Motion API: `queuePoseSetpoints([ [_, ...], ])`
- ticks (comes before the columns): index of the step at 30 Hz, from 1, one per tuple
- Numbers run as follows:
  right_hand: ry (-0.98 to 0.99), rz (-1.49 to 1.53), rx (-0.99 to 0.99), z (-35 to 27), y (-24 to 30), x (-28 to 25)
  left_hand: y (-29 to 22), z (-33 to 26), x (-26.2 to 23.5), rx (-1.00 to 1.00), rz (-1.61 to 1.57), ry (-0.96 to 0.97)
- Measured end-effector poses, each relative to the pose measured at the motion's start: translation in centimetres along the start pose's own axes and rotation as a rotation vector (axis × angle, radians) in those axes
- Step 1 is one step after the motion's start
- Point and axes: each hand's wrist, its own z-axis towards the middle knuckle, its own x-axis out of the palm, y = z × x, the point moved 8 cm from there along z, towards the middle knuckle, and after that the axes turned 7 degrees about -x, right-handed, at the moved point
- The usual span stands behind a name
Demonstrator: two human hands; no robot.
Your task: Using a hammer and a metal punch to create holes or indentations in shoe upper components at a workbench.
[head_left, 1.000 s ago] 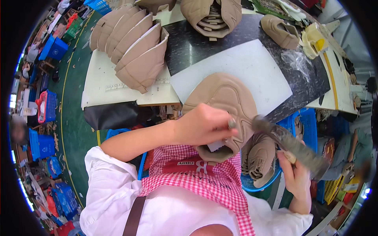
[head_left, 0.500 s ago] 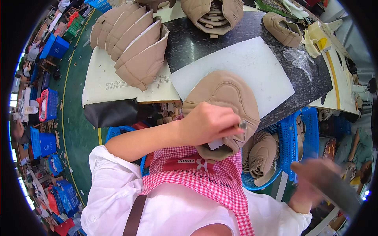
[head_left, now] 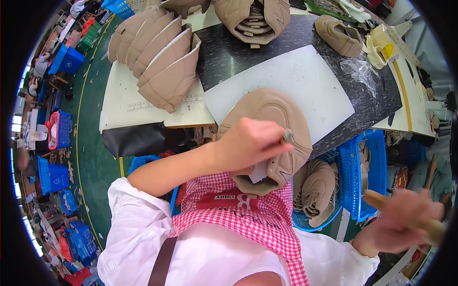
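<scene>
My left hand (head_left: 248, 144) grips a beige shoe upper (head_left: 281, 119) against my chest, above my red checked apron. A small metal piece (head_left: 288, 136) shows between its fingertips. The upper's open end faces down toward me. My right hand (head_left: 405, 224) is far out at the lower right, blurred, closed around a wooden tool handle (head_left: 431, 228). It is well away from the shoe.
A white sheet (head_left: 296, 81) lies on the dark worktable (head_left: 224, 57). Stacked beige uppers (head_left: 162, 57) sit at the back left, with more (head_left: 253, 19) at the back and a finished shoe (head_left: 338, 35). A blue basket (head_left: 353, 186) holds uppers at my right.
My right hand has pulled the tool away from the shoe, down and out to the right. My left hand keeps the upper in place.
</scene>
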Motion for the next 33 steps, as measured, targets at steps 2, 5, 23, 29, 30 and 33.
queuePoseSetpoints([
  [2,0.559,-1.071,0.683,-3.1,-7.6,2.0,-2.9,-0.1,0.3,0.270,0.186,-0.064],
  [5,0.231,-1.013,0.706,-3.8,-8.6,-1.1,0.7,0.8,-0.7,-0.037,-0.155,0.031],
  [23,0.345,-0.938,0.717,-6.6,-10.9,0.4,2.2,-0.6,-1.0,-0.364,-0.766,0.005],
  [29,0.318,-0.955,0.679,-7.4,-11.2,0.4,0.1,-2.5,0.5,-0.192,-0.421,0.054],
  [30,0.316,-0.958,0.679,-7.3,-11.1,0.5,0.2,-2.5,0.6,-0.189,-0.422,0.055],
  [33,0.235,-0.913,0.684,-6.8,-10.4,0.4,0.1,-2.5,0.8,-0.183,-0.384,0.060],
])
